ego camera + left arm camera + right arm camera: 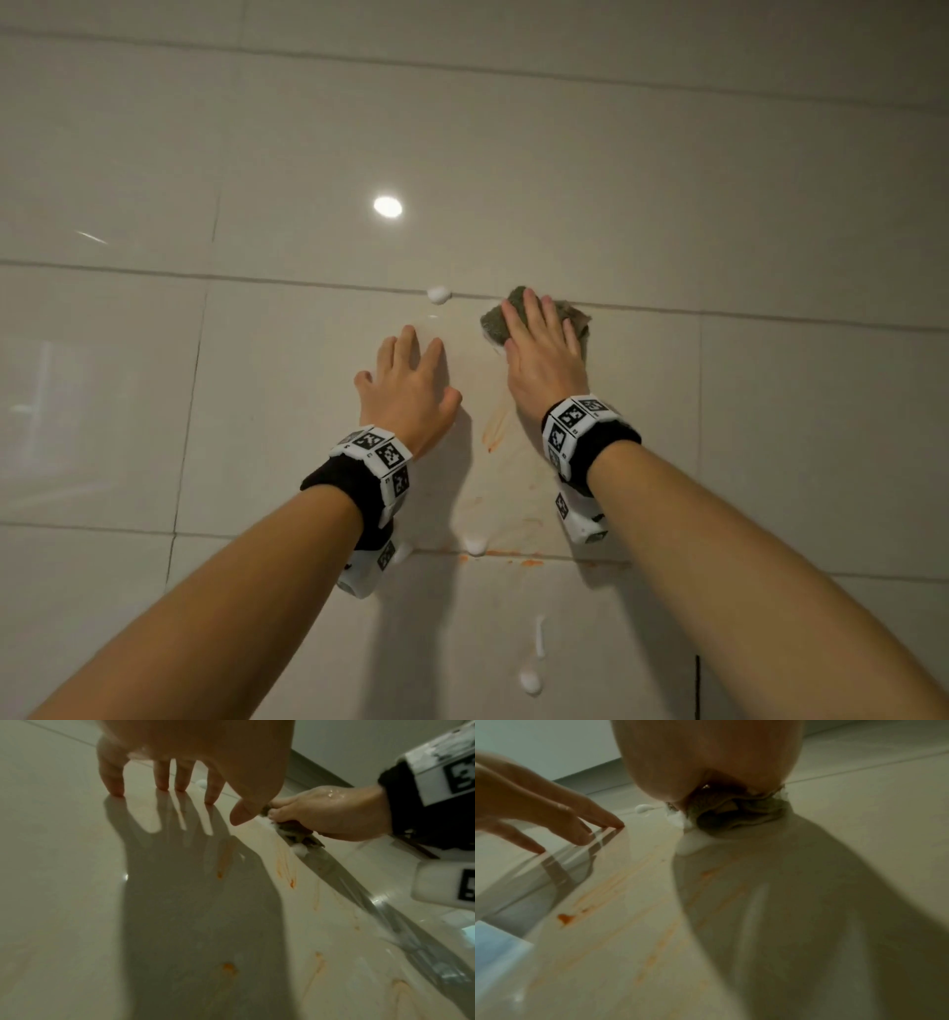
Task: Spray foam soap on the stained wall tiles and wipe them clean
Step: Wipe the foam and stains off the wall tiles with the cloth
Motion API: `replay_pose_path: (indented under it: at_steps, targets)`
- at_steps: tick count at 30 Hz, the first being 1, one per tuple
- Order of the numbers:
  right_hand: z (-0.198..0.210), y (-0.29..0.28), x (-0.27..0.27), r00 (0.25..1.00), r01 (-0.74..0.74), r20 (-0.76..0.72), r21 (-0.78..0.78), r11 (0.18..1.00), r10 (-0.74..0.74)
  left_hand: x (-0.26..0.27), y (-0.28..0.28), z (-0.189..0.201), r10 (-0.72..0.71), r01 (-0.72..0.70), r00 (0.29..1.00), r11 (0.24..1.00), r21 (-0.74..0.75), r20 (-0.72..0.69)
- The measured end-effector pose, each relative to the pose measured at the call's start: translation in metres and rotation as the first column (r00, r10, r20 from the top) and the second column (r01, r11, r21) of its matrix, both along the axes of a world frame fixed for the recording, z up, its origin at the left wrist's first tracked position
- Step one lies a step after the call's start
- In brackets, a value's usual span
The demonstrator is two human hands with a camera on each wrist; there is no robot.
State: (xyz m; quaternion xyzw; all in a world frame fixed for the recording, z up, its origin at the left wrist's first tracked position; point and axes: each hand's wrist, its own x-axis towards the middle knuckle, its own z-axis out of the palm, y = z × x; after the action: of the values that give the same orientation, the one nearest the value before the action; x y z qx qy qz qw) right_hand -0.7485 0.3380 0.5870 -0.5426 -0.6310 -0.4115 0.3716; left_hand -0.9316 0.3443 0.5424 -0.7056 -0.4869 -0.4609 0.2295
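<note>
My right hand (544, 360) lies with straight fingers over a bunched grey-green cloth (494, 322) and presses it on the stained tile (287, 411) near its upper grout line. White foam (687, 843) gathers under the cloth (731, 815). To its left, my left hand (411, 380) is spread, fingertips (117, 791) touching the tile, holding nothing. Orange streaks (495, 429) run down between the wrists, and more orange marks (529, 562) sit along the lower grout line. In the left wrist view the cloth (295, 835) shows under the right hand (334, 815).
Foam blobs cling to the upper grout line (439, 294), the lower grout line (475, 546) and the tile below (530, 681). A lamp reflection (387, 206) shines on the glossy tile above. A dark vertical line (697, 683) runs at the bottom right.
</note>
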Motion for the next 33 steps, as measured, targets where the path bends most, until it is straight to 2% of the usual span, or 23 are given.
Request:
replay_pose_path:
  at_steps: [3, 7, 12, 15, 21, 27, 33]
  targets:
    - [-0.006, -0.009, 0.031, 0.996, 0.057, -0.074, -0.011, 0.998, -0.058, 0.005, 0.000, -0.004, 0.002, -0.002, 1.000, 1.000, -0.025, -0.011]
    - [-0.002, -0.028, 0.072, 0.964, 0.057, -0.257, -0.034, 0.998, -0.064, 0.002, 0.001, -0.005, -0.022, 0.022, 1.000, 0.997, -0.070, 0.002]
    - [0.003, -0.031, 0.073, 0.953, 0.056, -0.299, -0.011, 0.998, -0.057, -0.008, 0.003, -0.006, -0.041, 0.041, 0.999, 0.996, -0.083, 0.008]
    - [0.003, -0.025, 0.065, 0.954, 0.056, -0.297, 0.032, 0.998, -0.044, -0.017, 0.004, -0.006, -0.060, 0.061, 0.998, 0.996, -0.068, 0.007]
    - [0.005, -0.011, 0.028, 0.987, 0.030, -0.158, 0.029, 0.999, -0.025, -0.034, 0.004, -0.007, -0.112, 0.111, 0.994, 0.992, -0.055, -0.019]
    - [0.028, 0.004, -0.036, 0.949, -0.101, -0.293, 0.072, 0.992, 0.118, -0.059, 0.004, -0.007, -0.170, 0.169, 0.985, 0.982, -0.087, 0.000]
    - [0.059, 0.011, -0.089, 0.973, -0.187, -0.137, -0.006, 0.982, 0.185, -0.076, 0.010, -0.007, -0.213, 0.210, 0.977, 0.974, -0.087, -0.022]
